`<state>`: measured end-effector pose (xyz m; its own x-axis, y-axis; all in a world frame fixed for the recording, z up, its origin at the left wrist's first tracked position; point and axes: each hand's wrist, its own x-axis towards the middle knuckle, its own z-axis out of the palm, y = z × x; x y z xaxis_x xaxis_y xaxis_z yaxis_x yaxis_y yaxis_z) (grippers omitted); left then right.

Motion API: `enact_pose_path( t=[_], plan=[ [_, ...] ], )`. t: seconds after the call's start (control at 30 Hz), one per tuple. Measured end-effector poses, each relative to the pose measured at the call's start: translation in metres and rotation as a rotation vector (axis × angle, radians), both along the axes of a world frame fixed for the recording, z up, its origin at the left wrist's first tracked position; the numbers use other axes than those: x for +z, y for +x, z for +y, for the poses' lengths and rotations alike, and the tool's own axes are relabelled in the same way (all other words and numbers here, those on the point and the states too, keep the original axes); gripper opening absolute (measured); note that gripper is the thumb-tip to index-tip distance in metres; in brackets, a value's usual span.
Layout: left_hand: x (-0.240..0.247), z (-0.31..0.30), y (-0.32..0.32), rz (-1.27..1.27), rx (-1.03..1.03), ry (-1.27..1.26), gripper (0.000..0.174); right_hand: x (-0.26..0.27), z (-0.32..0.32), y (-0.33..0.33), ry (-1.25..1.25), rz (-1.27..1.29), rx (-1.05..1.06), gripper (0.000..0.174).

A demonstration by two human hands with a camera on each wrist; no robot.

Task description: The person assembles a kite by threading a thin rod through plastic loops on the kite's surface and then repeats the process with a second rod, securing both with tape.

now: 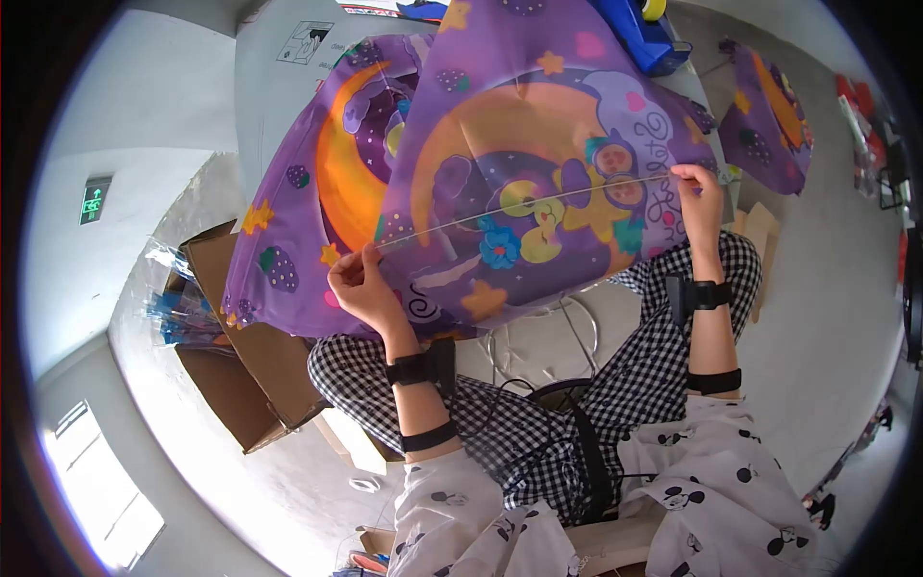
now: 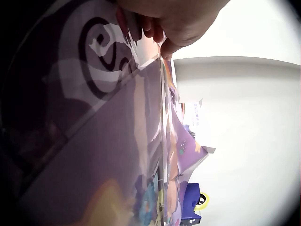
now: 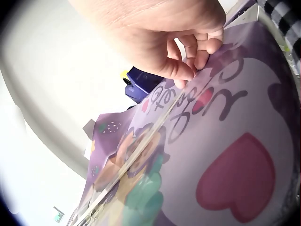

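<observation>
A purple printed sheet or bag (image 1: 567, 240) with a moon, stars and animals lies across the person's lap and a grey surface. Along it a straight, clear plastic edge (image 1: 519, 205) stretches between both hands. The left hand (image 1: 363, 288) pinches this edge at its left end with thumb and fingers; in the left wrist view the hand (image 2: 181, 23) is partly dark. The right hand (image 1: 702, 197) pinches the other end, with thumb and index fingertips together in the right wrist view, on the purple print (image 3: 225, 127) beside the lettering. A second purple piece (image 1: 288, 212) lies at the left.
A blue tape dispenser (image 1: 649, 38) stands on the grey surface (image 1: 274, 96) at the top. An open cardboard box (image 1: 274, 370) and packaged items (image 1: 187, 317) are at the left. Another purple printed piece (image 1: 764, 125) lies at the far right. Checked trousers show beneath the sheet.
</observation>
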<state>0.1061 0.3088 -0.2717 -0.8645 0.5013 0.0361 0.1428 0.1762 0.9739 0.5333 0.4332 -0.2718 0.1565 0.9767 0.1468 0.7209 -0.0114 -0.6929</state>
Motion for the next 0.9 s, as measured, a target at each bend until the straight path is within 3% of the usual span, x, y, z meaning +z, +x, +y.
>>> enact_pose_path(
  t=[0.33,0.5,0.53,0.57,0.63,0.73,0.9],
  plan=[
    [-0.004,0.001,0.000,0.082,0.007,-0.063,0.027,0.010,-0.004,-0.003,0.004,-0.014,0.016,0.020],
    [-0.003,0.002,0.003,0.093,0.007,-0.051,0.027,0.042,-0.016,-0.025,0.172,-0.142,-0.044,0.035],
    [-0.002,0.002,0.003,0.104,0.009,-0.062,0.027,0.053,-0.019,-0.043,0.257,0.001,-0.036,0.034],
    [-0.002,0.002,0.003,0.117,0.008,-0.075,0.027,0.061,-0.026,-0.063,0.179,0.139,-0.023,0.033],
    [-0.002,0.002,0.003,0.130,0.001,-0.074,0.027,0.065,-0.039,-0.119,-0.016,0.793,0.083,0.022],
    [-0.002,0.001,0.003,0.100,-0.002,-0.057,0.026,0.056,-0.058,-0.182,-0.304,1.250,0.219,0.030],
    [0.000,0.001,0.003,0.150,0.002,-0.120,0.027,0.028,-0.064,-0.198,-0.342,1.413,0.081,0.031]
  ],
)
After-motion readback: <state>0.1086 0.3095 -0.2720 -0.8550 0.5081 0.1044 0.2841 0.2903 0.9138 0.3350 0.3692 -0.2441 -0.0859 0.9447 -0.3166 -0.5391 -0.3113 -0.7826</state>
